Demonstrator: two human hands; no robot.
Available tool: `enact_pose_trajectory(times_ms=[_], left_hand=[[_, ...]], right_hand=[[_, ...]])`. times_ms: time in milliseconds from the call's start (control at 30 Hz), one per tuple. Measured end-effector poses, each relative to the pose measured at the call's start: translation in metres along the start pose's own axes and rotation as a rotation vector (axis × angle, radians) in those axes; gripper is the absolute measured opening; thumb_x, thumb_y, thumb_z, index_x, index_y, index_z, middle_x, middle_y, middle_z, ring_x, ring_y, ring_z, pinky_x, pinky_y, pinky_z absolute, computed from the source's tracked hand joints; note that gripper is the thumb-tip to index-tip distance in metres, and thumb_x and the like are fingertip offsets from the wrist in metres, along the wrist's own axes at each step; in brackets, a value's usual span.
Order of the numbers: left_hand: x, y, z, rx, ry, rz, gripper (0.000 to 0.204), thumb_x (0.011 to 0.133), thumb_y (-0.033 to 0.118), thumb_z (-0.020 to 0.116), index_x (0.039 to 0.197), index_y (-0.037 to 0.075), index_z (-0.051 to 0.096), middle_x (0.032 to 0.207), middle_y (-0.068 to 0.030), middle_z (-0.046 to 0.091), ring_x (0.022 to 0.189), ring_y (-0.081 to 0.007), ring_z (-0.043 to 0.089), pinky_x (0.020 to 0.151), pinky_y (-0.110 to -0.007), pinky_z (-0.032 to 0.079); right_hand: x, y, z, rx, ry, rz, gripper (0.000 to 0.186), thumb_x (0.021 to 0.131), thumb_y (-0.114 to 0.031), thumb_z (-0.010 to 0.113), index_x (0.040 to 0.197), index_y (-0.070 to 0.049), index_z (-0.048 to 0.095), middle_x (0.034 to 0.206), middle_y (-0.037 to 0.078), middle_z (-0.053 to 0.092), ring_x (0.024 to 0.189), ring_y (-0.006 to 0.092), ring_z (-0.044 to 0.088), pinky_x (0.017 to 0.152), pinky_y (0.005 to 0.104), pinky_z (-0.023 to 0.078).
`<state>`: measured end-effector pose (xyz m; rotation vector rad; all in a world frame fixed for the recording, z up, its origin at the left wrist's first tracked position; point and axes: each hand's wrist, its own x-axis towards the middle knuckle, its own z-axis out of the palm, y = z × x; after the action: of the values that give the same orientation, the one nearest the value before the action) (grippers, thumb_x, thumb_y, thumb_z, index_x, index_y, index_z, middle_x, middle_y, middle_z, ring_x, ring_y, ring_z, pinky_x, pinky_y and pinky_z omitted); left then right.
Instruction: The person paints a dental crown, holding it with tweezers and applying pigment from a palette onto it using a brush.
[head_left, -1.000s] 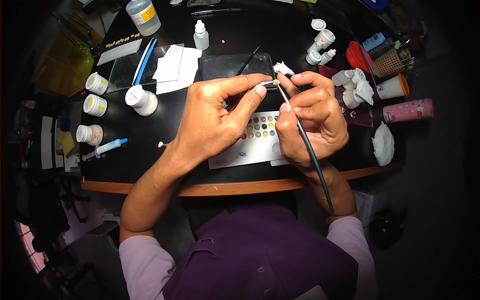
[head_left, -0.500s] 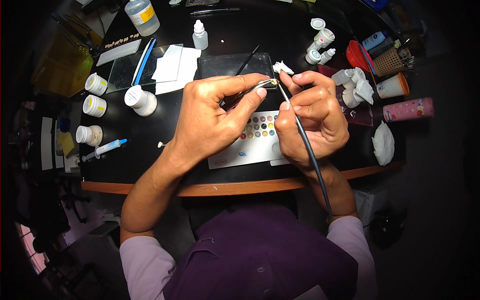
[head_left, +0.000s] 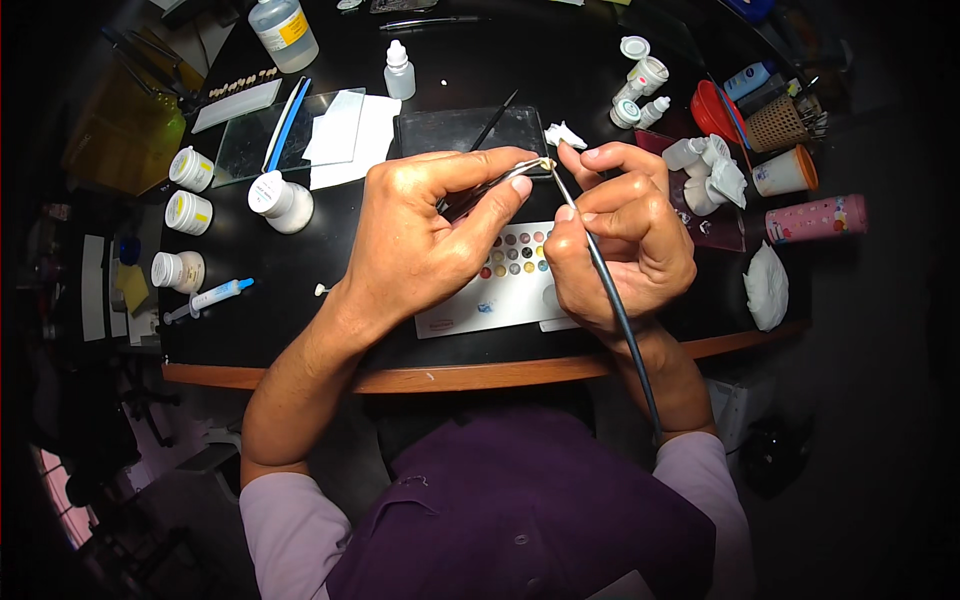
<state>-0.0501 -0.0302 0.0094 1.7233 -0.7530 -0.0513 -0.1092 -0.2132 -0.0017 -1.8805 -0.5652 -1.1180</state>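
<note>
My left hand (head_left: 410,240) pinches slim metal tweezers (head_left: 505,178) between thumb and index finger, with a tiny pale piece (head_left: 547,164) at their tip, too small to make out well. My right hand (head_left: 640,250) grips a long dark-handled brush (head_left: 615,305), its fine tip touching or very close to that piece. Both hands are raised over a white palette (head_left: 455,315) with several rows of coloured dots. Behind them lies a dark tray (head_left: 440,130) with a thin black tool (head_left: 492,120) across it; crumpled white tissue (head_left: 563,135) sits beside the tray.
At left are white jars (head_left: 188,212), a syringe (head_left: 215,297), a glass slab (head_left: 245,135) with paper, and bottles (head_left: 285,35). Right are small containers (head_left: 705,170), a red bowl (head_left: 715,110), a cup (head_left: 782,172), a pink cylinder (head_left: 815,218) and a white pad (head_left: 766,290).
My left hand has shifted slightly left, showing more of the tweezers. The brush and my right fingers have moved a little leftward; both grips are unchanged.
</note>
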Motion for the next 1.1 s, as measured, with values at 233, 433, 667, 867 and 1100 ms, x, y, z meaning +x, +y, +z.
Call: enact_pose_trajectory(times_ms=[233,433,667,867,1100], left_hand=[[0.001,0.005,-0.001,-0.026,-0.022,-0.062,0.024,0.098,0.009,0.073,0.119,0.0,0.079,0.089,-0.0105,0.078,0.077,-0.0079,0.068,0.065,-0.024,0.052],[0.001,0.001,0.001,-0.035,-0.011,-0.048,0.023,0.099,0.009,0.071,0.12,0.0,0.079,0.091,-0.0093,0.079,0.078,-0.0068,0.067,0.067,-0.024,0.052],[0.0,0.0,0.002,-0.076,-0.008,-0.064,0.023,0.101,0.01,0.07,0.12,0.0,0.079,0.089,-0.0078,0.079,0.078,-0.0061,0.066,0.067,-0.023,0.051],[0.001,0.008,-0.001,-0.083,-0.021,-0.109,0.022,0.1,0.013,0.071,0.115,0.0,0.08,0.082,-0.01,0.079,0.072,-0.0081,0.069,0.062,-0.025,0.053],[0.002,0.01,-0.003,-0.094,-0.024,-0.141,0.023,0.1,0.014,0.071,0.115,0.0,0.08,0.081,-0.0088,0.079,0.069,-0.007,0.066,0.059,-0.025,0.05]], right_hand=[[0.0,-0.001,-0.003,0.006,0.005,-0.004,0.025,0.071,0.012,0.073,0.079,-0.003,0.054,0.072,0.008,0.061,0.097,0.0312,0.066,0.087,0.0451,0.062],[0.002,-0.001,-0.003,-0.031,-0.008,-0.02,0.024,0.07,0.011,0.072,0.079,-0.003,0.055,0.071,0.008,0.06,0.095,0.0313,0.066,0.087,0.0456,0.062],[0.001,-0.003,-0.003,0.037,-0.003,-0.015,0.025,0.071,0.011,0.073,0.079,-0.003,0.055,0.071,0.008,0.061,0.096,0.0311,0.065,0.09,0.0471,0.063],[0.001,-0.002,-0.003,0.026,0.028,-0.023,0.025,0.072,0.011,0.075,0.081,-0.004,0.056,0.072,0.009,0.063,0.097,0.031,0.064,0.091,0.0474,0.064],[0.002,0.0,-0.006,-0.024,-0.031,-0.053,0.025,0.072,0.009,0.076,0.081,-0.004,0.057,0.074,0.008,0.064,0.095,0.0315,0.065,0.089,0.0467,0.063]])
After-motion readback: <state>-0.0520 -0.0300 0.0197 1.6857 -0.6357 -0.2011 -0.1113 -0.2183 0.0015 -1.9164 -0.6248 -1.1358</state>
